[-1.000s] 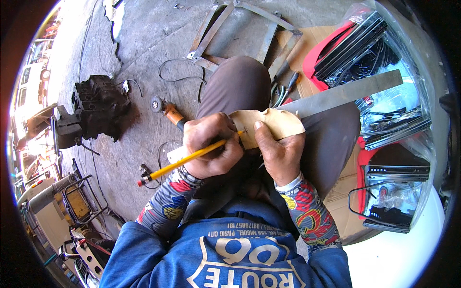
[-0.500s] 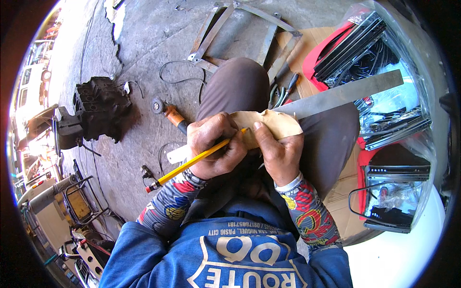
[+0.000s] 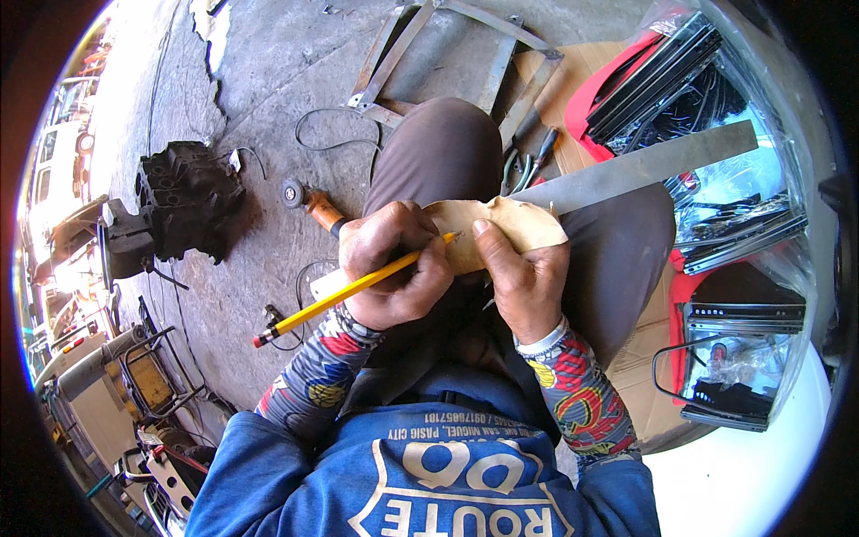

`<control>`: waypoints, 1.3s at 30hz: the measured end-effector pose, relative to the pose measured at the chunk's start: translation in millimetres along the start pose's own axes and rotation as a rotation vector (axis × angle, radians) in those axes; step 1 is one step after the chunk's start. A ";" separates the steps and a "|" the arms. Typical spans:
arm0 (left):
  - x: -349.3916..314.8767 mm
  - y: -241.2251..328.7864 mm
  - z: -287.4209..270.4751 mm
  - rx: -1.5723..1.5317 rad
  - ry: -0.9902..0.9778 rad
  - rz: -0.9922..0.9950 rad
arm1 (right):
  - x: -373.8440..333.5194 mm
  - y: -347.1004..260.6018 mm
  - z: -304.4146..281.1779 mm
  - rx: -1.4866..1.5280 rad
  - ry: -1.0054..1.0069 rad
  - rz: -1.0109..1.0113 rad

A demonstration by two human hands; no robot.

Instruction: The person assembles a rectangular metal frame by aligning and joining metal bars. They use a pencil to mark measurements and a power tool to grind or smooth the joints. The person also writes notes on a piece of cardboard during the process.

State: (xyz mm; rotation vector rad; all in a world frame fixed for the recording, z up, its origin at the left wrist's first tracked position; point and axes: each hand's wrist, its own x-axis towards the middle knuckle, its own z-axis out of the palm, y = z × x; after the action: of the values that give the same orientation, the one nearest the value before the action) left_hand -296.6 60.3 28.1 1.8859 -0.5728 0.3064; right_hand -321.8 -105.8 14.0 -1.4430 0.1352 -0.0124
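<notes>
My left hand (image 3: 394, 267) is closed round a yellow pencil (image 3: 338, 298), its eraser end sticking out to the lower left. The pencil's tip rests on a tan piece of card or thick paper (image 3: 522, 225) with an uneven edge, where a small dark mark shows. Pinching the card's right part is my right hand (image 3: 526, 285), thumb on top and fingers hidden beneath. Under the card a flat grey metal strip (image 3: 653, 167) runs across my lap; its far end reaches out to the right, and its middle is covered.
An angle grinder (image 3: 313, 208) and a dark engine block (image 3: 190, 201) lie on the concrete to the left. A metal frame (image 3: 407, 52) is ahead. Pliers and a screwdriver (image 3: 544, 149) are near my knee. Plastic-wrapped black rails (image 3: 658, 79) sit on cardboard (image 3: 644, 324) at right.
My left hand has shifted slightly left, and the pencil's eraser end has moved left and up. A small mark by the tip now shows more clearly. My right hand stays on the card.
</notes>
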 end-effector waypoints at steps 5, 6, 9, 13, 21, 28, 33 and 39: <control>-1.6 2.6 1.1 0.066 -0.024 -0.081 | 0.6 -1.2 0.4 0.042 -0.002 0.023; -1.3 3.0 1.0 0.073 -0.033 -0.087 | 0.8 -1.2 0.0 0.031 -0.006 0.015; 0.3 4.2 -0.6 0.006 -0.112 -0.041 | 0.6 -0.8 -1.5 -0.008 -0.008 -0.014; 1.0 5.5 3.6 0.012 0.022 -0.117 | 0.0 -0.3 -1.3 0.001 0.002 -0.011; 1.7 6.8 3.5 0.036 -0.050 -0.087 | 1.8 -2.3 -1.4 -0.013 0.012 0.002; 8.3 9.7 -0.1 0.028 -0.026 -0.132 | 0.6 -1.3 -1.4 0.050 0.017 0.046; 5.2 8.7 -2.2 0.036 -0.084 -0.171 | 0.9 0.1 -1.1 0.066 0.023 0.061; -6.2 11.7 4.4 -0.292 0.204 -0.256 | 1.7 2.1 0.1 0.108 0.029 0.086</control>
State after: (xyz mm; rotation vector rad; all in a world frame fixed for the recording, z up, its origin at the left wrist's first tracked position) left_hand -308.3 54.3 32.9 1.6003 -0.2209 0.2297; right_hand -320.2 -105.5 11.9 -1.3283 0.2173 0.0291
